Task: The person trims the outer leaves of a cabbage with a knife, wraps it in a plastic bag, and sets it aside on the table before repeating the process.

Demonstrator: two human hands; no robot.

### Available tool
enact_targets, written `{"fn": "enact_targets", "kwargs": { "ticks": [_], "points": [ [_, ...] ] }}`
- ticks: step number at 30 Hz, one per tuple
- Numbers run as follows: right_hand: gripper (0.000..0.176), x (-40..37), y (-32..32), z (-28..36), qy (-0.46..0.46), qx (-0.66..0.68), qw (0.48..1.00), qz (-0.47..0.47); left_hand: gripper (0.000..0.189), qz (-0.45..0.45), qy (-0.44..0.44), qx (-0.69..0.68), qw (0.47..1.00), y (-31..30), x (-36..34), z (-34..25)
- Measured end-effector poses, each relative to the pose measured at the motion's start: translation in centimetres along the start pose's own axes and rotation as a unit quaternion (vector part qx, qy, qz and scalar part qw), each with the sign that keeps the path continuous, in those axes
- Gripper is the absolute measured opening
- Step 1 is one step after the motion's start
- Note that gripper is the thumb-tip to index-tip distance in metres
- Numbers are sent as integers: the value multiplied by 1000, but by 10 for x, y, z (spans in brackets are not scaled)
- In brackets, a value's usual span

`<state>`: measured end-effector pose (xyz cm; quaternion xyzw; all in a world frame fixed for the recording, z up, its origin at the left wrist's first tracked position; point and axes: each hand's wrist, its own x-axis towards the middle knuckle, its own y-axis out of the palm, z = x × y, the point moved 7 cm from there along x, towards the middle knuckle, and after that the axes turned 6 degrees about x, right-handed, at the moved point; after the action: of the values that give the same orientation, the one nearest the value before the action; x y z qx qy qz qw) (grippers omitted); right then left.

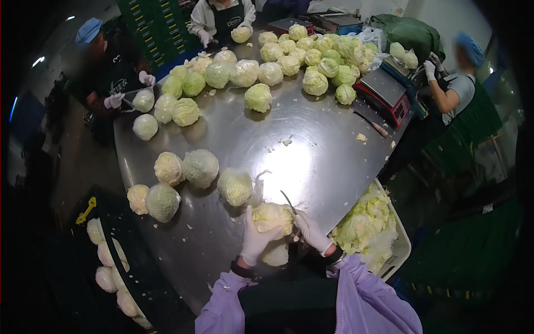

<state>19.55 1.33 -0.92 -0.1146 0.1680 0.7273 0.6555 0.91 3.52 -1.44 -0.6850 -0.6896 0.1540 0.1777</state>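
My gloved left hand [258,238] is closed around the side of a pale cabbage [272,218] at the table's near edge. On the other side of that cabbage, my gloved right hand [311,231] grips a knife [288,200], its thin curved dark blade pointing up beside the leaves; the handle is mostly hidden in my fingers. Below the held cabbage a pale rounded piece [275,254] shows, partly covered by my left hand. Just beyond sits a cabbage in a net-like wrap [235,186], apart from both hands.
Several wrapped cabbages [200,168] stand left on the metal table [311,133]. More cabbages [328,67] pile up at the back. A red scale [384,89] and another knife [371,123] lie right. A white basket [401,239] holds loose leaves. Co-workers stand around the far side.
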Motion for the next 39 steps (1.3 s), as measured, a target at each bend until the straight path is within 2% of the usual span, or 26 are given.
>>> {"fn": "enact_targets", "kwargs": {
  "ticks": [1, 2, 3, 4, 5, 7, 8, 10, 14, 17, 20, 22, 25, 27, 28, 29, 30, 31, 32, 34, 36, 38, 39],
  "points": [
    [43, 6, -4, 16, -67, -96, 993, -20, 100, 48, -16, -23, 998, 4, 15, 1],
    [43, 12, -4, 10, -67, -99, 993, -17, 106, 97, -36, -45, 994, 6, 22, 0],
    [44, 13, -3, 21, -232, -265, 934, -57, 104, 118, -34, -10, 992, 4, 27, -5],
    [45, 3, 8, 37, -381, -415, 820, -98, 104, 119, -32, -9, 992, 5, 30, -6],
    [45, 3, 9, 36, -380, -415, 820, -102, 103, 125, -25, 19, 992, 8, 33, -6],
    [46, 14, 13, 24, -255, -422, 865, -97, 102, 137, -15, 45, 989, 14, 38, -6],
    [46, 14, 17, 29, -252, -422, 865, -100, 101, 125, -15, 38, 991, 13, 39, -5],
    [40, 18, 16, 30, -171, -416, 887, -106, 99, 115, -20, 29, 993, 14, 39, -2],
    [35, 31, 15, 32, -158, -433, 879, -119, 98, 98, -29, 42, 994, 13, 45, -1],
    [30, 37, 10, 40, -183, -422, 879, -124, 98, 106, -38, 53, 992, 13, 49, -1],
    [32, 52, -6, 37, -179, -380, 899, -123, 97, 104, -18, 66, 992, 13, 42, -11],
    [33, 62, -21, 31, -109, -376, 910, -140, 97, 97, -1, 68, 993, 11, 39, -14],
    [31, 62, -27, 24, -98, -388, 902, -160, 92, 121, 4, 104, 987, 5, 41, -1],
    [31, 56, -34, 11, -97, -390, 901, -165, 93, 229, 14, -39, 973, 3, 46, 18],
    [32, 53, -46, -12, -33, -309, 937, -160, 93, 228, 16, -37, 973, -7, 46, 29],
    [33, 52, -57, -36, 27, -224, 962, -154, 97, 250, 23, -103, 963, -14, 44, 37],
    [36, 56, -67, -65, 8, -259, 954, -151, 102, 268, 31, -170, 948, -17, 43, 40],
    [38, 47, -67, -76, -32, -215, 966, -140, 107, 260, -45, -213, 941, -23, 33, 35],
    [41, 39, -64, -77, -67, -168, 975, -129, 107, 256, -49, -213, 942, -24, 24, 26],
    [43, 24, -69, -60, -86, -212, 963, -146, 109, 175, 33, 33, 984, -26, 7, 8],
    [45, 11, -67, -24, -109, -261, 945, -165, 111, 147, 23, 39, 988, -14, -1, -1],
    [52, 1, -56, 14, -169, -354, 901, -186, 111, 116, 40, 112, 986, -5, 1, -13],
    [56, -7, -32, 35, -224, -352, 899, -130, 111, 118, 42, 110, 986, -1, 1, -20]
  ]
}}
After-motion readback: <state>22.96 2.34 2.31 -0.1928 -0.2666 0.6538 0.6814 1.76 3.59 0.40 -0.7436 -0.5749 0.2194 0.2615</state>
